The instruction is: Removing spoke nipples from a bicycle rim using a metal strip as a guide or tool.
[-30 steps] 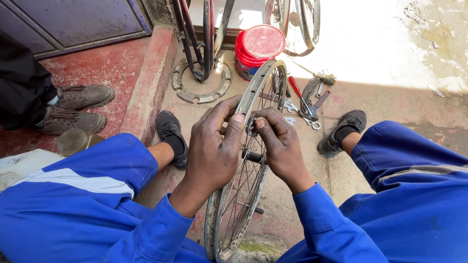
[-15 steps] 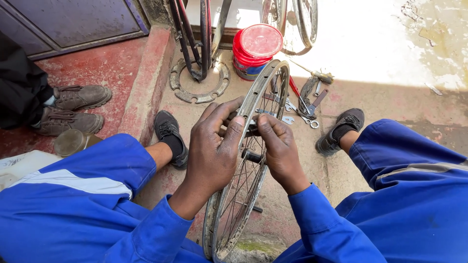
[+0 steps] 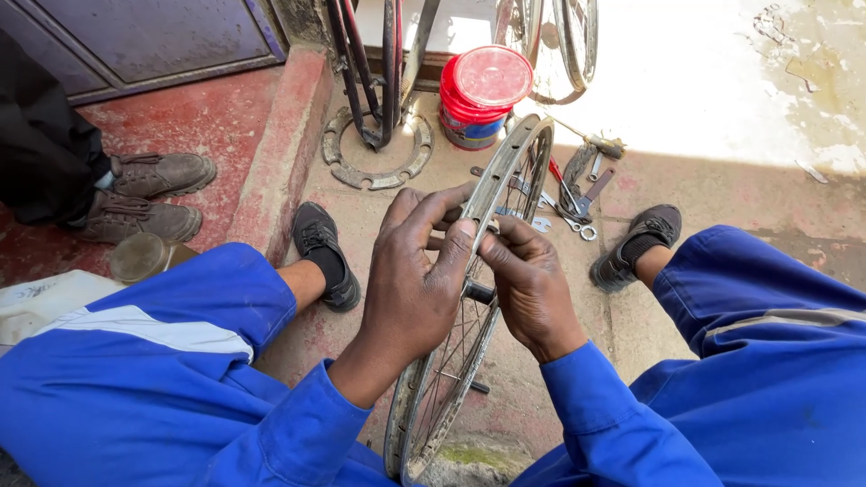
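Bicycle wheel rim (image 3: 505, 180) stands upright on the floor (image 3: 722, 189) between your knees, its long axis running away from you toward the red paint tin (image 3: 483, 95). Your left hand (image 3: 415, 280) wraps the rim from the near side, fingers (image 3: 456, 243) clamped on its edge; your right hand (image 3: 532, 284) meets it from the other side, fingertips pinched together on something small at the rim — I cannot tell what. Both hands sit just above the hub axle (image 3: 478, 291), the left slightly nearer. Beyond the fingers lie spanners (image 3: 577, 203). Against half a second ago, little differs — the grip looks unchanged, the wheel barely shifted.
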